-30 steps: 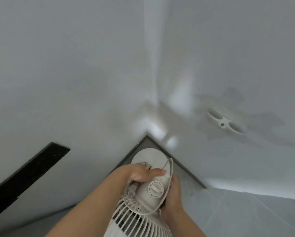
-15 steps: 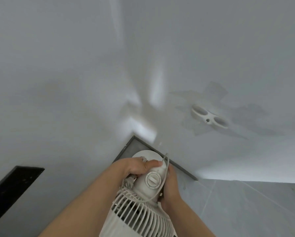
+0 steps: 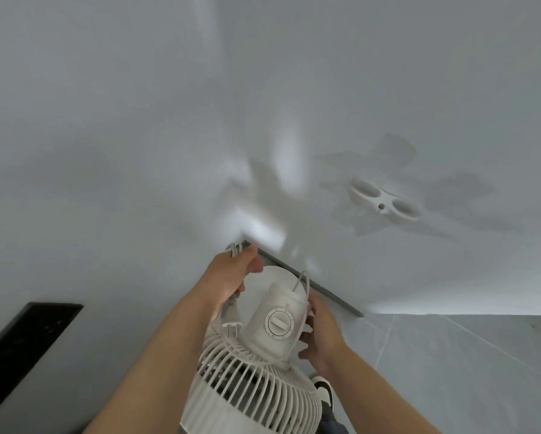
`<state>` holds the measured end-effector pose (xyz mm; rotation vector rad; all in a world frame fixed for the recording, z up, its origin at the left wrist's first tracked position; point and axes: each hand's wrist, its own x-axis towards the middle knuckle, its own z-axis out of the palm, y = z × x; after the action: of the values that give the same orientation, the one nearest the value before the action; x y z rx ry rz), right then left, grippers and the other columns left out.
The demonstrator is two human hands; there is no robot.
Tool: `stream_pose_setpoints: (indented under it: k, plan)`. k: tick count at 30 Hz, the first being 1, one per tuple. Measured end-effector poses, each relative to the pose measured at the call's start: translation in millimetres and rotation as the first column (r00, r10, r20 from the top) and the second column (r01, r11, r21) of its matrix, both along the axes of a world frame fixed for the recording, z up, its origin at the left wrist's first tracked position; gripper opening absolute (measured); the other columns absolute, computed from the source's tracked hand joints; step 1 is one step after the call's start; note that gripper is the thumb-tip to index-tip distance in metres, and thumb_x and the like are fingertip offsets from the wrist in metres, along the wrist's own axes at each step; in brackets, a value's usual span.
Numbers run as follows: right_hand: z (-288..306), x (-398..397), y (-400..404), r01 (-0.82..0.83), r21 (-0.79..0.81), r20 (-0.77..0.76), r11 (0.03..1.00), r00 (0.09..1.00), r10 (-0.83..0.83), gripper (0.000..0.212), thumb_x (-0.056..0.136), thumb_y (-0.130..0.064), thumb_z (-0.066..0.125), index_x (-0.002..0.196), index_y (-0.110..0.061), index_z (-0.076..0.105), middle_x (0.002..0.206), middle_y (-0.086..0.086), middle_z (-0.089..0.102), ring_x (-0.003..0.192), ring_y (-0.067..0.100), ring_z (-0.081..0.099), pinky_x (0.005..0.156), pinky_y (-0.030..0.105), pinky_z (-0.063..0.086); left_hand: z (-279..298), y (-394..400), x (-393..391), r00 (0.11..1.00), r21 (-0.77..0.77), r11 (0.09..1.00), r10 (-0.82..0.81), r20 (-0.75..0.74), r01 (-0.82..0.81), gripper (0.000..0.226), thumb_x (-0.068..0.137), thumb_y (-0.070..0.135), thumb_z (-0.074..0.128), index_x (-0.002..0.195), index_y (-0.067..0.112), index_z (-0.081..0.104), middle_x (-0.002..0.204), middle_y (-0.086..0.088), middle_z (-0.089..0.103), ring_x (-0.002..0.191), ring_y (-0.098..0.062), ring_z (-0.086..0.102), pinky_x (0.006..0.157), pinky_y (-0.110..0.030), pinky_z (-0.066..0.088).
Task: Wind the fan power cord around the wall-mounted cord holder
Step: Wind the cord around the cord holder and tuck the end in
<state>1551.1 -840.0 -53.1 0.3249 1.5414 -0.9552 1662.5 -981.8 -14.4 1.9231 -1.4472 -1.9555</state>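
A white fan (image 3: 272, 327) stands in the room's corner, its motor housing with a round dial facing me and its grille below. My left hand (image 3: 231, 277) is closed on a bundle of the white power cord (image 3: 236, 245); the plug (image 3: 233, 324) hangs below the hand. My right hand (image 3: 317, 330) rests on the right side of the motor housing, with a cord loop running over it. The white cord holder (image 3: 383, 203), with two oval openings and a centre screw, is fixed to the right wall and carries no cord.
Two white walls meet in a corner behind the fan. A grey skirting strip (image 3: 313, 285) runs along the right wall's foot. Grey floor tiles (image 3: 450, 371) lie to the right. A black ledge (image 3: 21, 343) sits low left. A shoe (image 3: 324, 391) shows under the fan.
My left hand has lifted off the motor housing, up and to the left, pulling the bundled cord and plug free. The right hand has opened slightly against the housing.
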Motion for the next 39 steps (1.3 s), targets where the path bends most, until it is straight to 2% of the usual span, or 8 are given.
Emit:
stream_pose_setpoints:
  k: [5, 12, 17, 21, 29, 33, 36, 39]
  plan:
    - [13.8, -5.2, -2.4, -0.062, -0.028, -0.071, 0.998, 0.996, 0.060, 0.040, 0.093, -0.052, 0.045, 0.116, -0.023, 0.061, 0.107, -0.006, 0.062, 0.105, 0.019, 0.053, 0.099, 0.044, 0.028, 27.5, 4.7, -3.8, 0.985, -0.046, 0.987, 0.153, -0.085, -0.157, 0.037, 0.097, 0.039, 0.048, 0.098, 0.011, 0.073, 0.102, 0.006, 0.075, 0.048, -0.012, 0.038, 0.053, -0.025, 0.036]
    - [33.1, -26.1, -11.9, -0.244, -0.070, -0.323, 0.967, 0.923, 0.210, 0.021, 0.087, -0.038, 0.062, 0.086, -0.019, 0.072, 0.106, 0.004, 0.070, 0.102, 0.020, 0.061, 0.086, 0.034, 0.043, 43.6, 25.9, -24.0, 0.959, -0.027, 0.965, 0.256, -0.120, -0.261, 0.031, 0.095, 0.032, 0.051, 0.100, 0.009, 0.071, 0.098, 0.006, 0.076, 0.042, -0.010, 0.036, 0.048, -0.023, 0.034]
    - [49.4, -48.3, -3.9, 0.138, -0.147, 0.100, 0.979, 0.987, -0.124, 0.012, 0.092, -0.010, 0.056, 0.086, -0.002, 0.063, 0.076, 0.012, 0.063, 0.064, 0.019, 0.061, 0.058, 0.028, 0.052, 30.7, 43.8, -37.3, 0.892, -0.054, 0.893, 0.438, -0.114, -0.446, 0.019, 0.089, 0.017, 0.060, 0.098, 0.003, 0.070, 0.050, 0.008, 0.055, 0.047, -0.014, 0.038, 0.045, -0.022, 0.035]
    - [84.5, -73.0, -1.2, 0.389, -0.110, 0.415, 0.915, 0.854, -0.313, 0.029, 0.098, -0.021, 0.044, 0.086, 0.000, 0.061, 0.064, 0.010, 0.062, 0.041, 0.015, 0.059, 0.041, 0.021, 0.051, 21.8, 50.1, -56.4, 0.831, 0.051, 0.862, 0.500, -0.245, -0.504, 0.012, 0.091, 0.002, 0.055, 0.089, -0.004, 0.064, 0.065, -0.008, 0.057, 0.047, -0.014, 0.041, 0.042, -0.021, 0.037]
    - [114.7, -66.7, 2.1, 0.463, -0.293, 0.439, 0.837, 0.842, -0.312, 0.028, 0.099, -0.023, 0.043, 0.102, -0.001, 0.060, 0.051, 0.004, 0.045, 0.043, 0.017, 0.050, 0.057, 0.035, 0.057, 12.9, 26.3, -92.7, 0.923, 0.132, 0.951, 0.304, -0.236, -0.280, 0.009, 0.088, 0.005, 0.063, 0.089, 0.000, 0.070, 0.071, -0.008, 0.067, 0.053, -0.010, 0.058, 0.047, -0.018, 0.050]
    - [121.3, -70.1, -12.1, 0.496, -0.322, 0.437, 0.806, 0.833, -0.338, 0.026, 0.098, -0.020, 0.045, 0.088, 0.000, 0.058, 0.051, 0.002, 0.035, 0.037, 0.012, 0.038, 0.042, 0.025, 0.050, 5.2, 20.2, -94.1, 0.972, 0.050, 0.983, -0.168, -0.167, 0.178, 0.026, 0.083, 0.009, 0.069, 0.106, 0.019, 0.071, 0.080, -0.005, 0.067, 0.051, -0.009, 0.050, 0.047, -0.018, 0.044]
    - [121.7, -73.8, -21.7, 0.383, -0.412, 0.370, 0.827, 0.900, -0.232, 0.023, 0.096, -0.016, 0.046, 0.094, 0.002, 0.060, 0.051, 0.000, 0.035, 0.038, 0.010, 0.036, 0.039, 0.023, 0.044, 4.8, 18.1, -99.4, 0.899, 0.001, 0.913, -0.402, -0.173, 0.408, 0.010, 0.081, 0.020, 0.070, 0.087, 0.028, 0.073, 0.070, -0.004, 0.070, 0.061, -0.017, 0.055, 0.059, -0.027, 0.047]
    - [124.9, -73.2, -30.2, 0.357, -0.534, 0.351, 0.767, 0.918, -0.183, 0.022, 0.089, -0.023, 0.051, 0.081, -0.005, 0.058, 0.052, 0.002, 0.043, 0.047, 0.015, 0.048, 0.057, 0.031, 0.049, 11.0, 14.9, -102.8, 0.911, -0.011, 0.945, -0.317, -0.265, 0.326, 0.017, 0.087, 0.014, 0.063, 0.073, 0.021, 0.068, 0.050, 0.008, 0.062, 0.055, -0.011, 0.061, 0.061, -0.027, 0.051]
